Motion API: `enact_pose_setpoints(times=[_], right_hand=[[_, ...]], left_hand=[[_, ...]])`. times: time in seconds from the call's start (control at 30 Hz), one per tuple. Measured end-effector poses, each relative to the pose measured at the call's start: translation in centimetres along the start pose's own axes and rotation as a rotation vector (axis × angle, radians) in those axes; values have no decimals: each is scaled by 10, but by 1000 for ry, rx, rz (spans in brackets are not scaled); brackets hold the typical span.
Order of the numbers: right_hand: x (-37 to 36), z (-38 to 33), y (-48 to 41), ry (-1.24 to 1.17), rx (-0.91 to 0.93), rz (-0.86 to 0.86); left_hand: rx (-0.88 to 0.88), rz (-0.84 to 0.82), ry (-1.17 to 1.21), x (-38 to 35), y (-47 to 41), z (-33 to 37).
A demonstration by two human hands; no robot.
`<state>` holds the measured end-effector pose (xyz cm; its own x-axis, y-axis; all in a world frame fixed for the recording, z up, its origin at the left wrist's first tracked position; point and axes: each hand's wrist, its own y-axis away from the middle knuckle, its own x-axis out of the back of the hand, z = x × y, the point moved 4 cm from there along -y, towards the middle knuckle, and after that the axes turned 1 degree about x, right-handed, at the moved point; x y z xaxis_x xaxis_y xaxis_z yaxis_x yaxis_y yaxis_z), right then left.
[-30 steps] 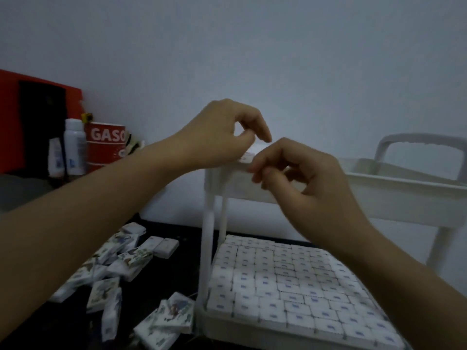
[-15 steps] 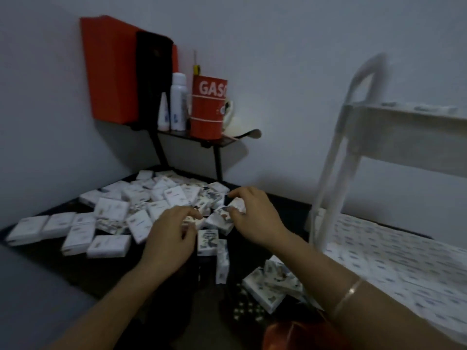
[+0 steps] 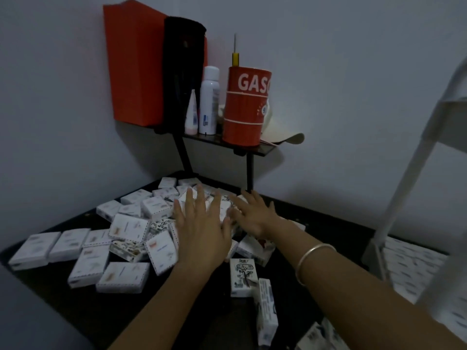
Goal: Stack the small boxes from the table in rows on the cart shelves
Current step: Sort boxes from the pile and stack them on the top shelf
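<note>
Left hand point(image 3: 202, 233) and right hand point(image 3: 255, 215), fingers spread, lie over the small boxes point(image 3: 129, 227) heaped toward the desk point(image 3: 101, 311) far corner. A shelf point(image 3: 252, 147) bearing a red can point(image 3: 246, 107) overhangs that corner. The cart point(image 3: 409, 173) stands at the right edge.

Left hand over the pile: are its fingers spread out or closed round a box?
Spread. The left hand is flat and fanned out over the small boxes, curled round none of them.

We had a single view, worn on the head, facing forward and down into a wall corner. It sat close over the table point(image 3: 106, 311); the left hand point(image 3: 202, 236) and right hand point(image 3: 255, 218) fell mid-frame, the cart point(image 3: 409, 185) cutting the right edge.
</note>
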<state>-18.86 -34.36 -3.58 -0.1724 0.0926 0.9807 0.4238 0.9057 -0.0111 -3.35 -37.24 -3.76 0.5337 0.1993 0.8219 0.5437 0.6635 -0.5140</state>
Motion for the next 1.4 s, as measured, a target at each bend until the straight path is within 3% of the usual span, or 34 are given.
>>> enact_pose_setpoints(times=[0.07, 0.17, 0.53, 0.7, 0.77, 0.83, 0.93, 1.03, 1.2, 1.4], right_hand=[[-15, -2, 3, -38, 84, -13], [-22, 7, 18, -125, 121, 62], [-24, 32, 112, 47, -98, 37], [-4, 27, 136, -21, -60, 115], [11, 29, 135, -163, -129, 182], [21, 35, 133, -110, -214, 196], [23, 39, 134, 124, -284, 37], [18, 33, 134, 239, -272, -93], [15, 15, 136, 353, -210, -142], [9, 4, 139, 463, -254, -212]], left_hand=[[-5, -92, -74, -13, 3, 0], [-59, -99, -97, -13, 14, 4], [-214, -4, 373, 6, 77, 39], [-168, 73, 575, 16, 82, 38], [-100, 133, 628, 22, 81, 33], [-13, 184, 657, 26, 79, 25], [79, 154, 632, 26, 79, 15], [62, 158, 550, 26, 79, 13], [16, 162, 546, 28, 80, 18], [22, 107, 739, 23, 81, 17]])
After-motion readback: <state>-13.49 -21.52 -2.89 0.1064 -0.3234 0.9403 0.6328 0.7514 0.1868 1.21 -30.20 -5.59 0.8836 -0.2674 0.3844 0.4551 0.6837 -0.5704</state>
